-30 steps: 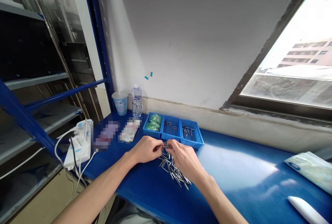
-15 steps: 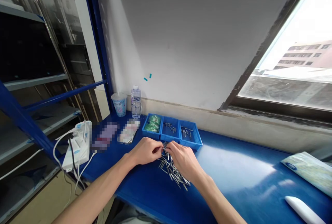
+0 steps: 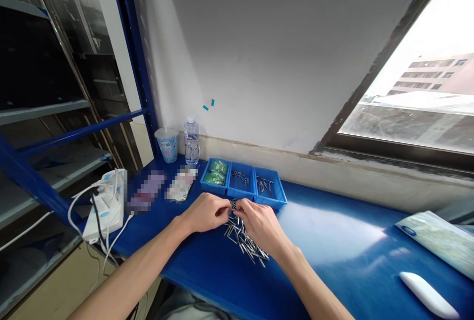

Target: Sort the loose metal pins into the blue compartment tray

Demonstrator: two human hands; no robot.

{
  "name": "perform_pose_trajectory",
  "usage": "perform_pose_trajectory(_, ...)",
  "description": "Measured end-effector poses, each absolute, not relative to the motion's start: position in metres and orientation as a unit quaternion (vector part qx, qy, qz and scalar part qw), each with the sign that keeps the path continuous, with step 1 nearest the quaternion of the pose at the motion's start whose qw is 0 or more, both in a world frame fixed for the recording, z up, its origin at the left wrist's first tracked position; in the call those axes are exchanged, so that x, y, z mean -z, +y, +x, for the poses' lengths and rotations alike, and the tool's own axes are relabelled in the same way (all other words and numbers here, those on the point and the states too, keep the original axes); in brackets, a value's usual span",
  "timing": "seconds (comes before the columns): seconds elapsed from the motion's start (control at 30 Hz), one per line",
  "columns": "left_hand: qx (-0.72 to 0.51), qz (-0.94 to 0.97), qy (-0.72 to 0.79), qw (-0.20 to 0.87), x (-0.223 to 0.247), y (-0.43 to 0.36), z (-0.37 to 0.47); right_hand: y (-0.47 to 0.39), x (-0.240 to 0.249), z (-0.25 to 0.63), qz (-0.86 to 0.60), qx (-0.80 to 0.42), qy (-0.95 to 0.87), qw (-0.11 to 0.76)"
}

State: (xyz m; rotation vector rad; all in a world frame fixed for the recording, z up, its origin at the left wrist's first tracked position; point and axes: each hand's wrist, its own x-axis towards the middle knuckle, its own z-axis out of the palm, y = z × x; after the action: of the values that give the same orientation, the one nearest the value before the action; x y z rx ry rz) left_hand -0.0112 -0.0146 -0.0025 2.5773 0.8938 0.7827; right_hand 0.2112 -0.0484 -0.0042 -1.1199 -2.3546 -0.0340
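My left hand (image 3: 210, 212) is closed, thumb and fingertips pinched together at the far end of a loose pile of thin silvery metal pins (image 3: 246, 241). Almost meeting it, my right hand (image 3: 258, 221) also pinches, over the same pile. Whatever lies between the fingertips is too small and covered to make out. Just beyond the hands stand three joined blue bins: the left bin (image 3: 202, 185) has green-and-clear packets (image 3: 217, 172), while the middle bin (image 3: 240, 193) and right bin (image 3: 280, 196) hold a few metal pins each.
On the blue table (image 3: 333, 241) a clear bottle (image 3: 191, 142) and a patterned cup (image 3: 167, 145) stand by the wall. Two blurred flat items lie nearer. A white power strip (image 3: 107, 206) with cables is at left. A white rounded object (image 3: 427, 294) and a pale packet (image 3: 437, 241) lie at right.
The whole view has shifted slightly, so everything sits a little higher and further left. Both hands keep their pinch over the pile, with barely any movement of their own.
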Motion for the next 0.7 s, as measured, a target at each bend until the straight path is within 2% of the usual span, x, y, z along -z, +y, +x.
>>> perform_pose_trajectory(0.3, -0.268, 0.896, 0.317, 0.156, 0.0000, -0.0155, -0.0107, -0.0465, 0.0047, 0.2125, -0.417, 0.028, -0.874, 0.246)
perform_pose_trajectory(0.5, -0.267, 0.895, 0.321, 0.156, 0.0009, -0.0149, -0.0112, -0.0475, 0.0049, 0.2139, -0.385, 0.049, -0.878, 0.282)
perform_pose_trajectory(0.7, -0.265, 0.896, 0.316, 0.163, 0.0021, -0.0142, -0.0111, -0.0484, 0.0054, 0.2112, -0.410, 0.036, -0.875, 0.257)
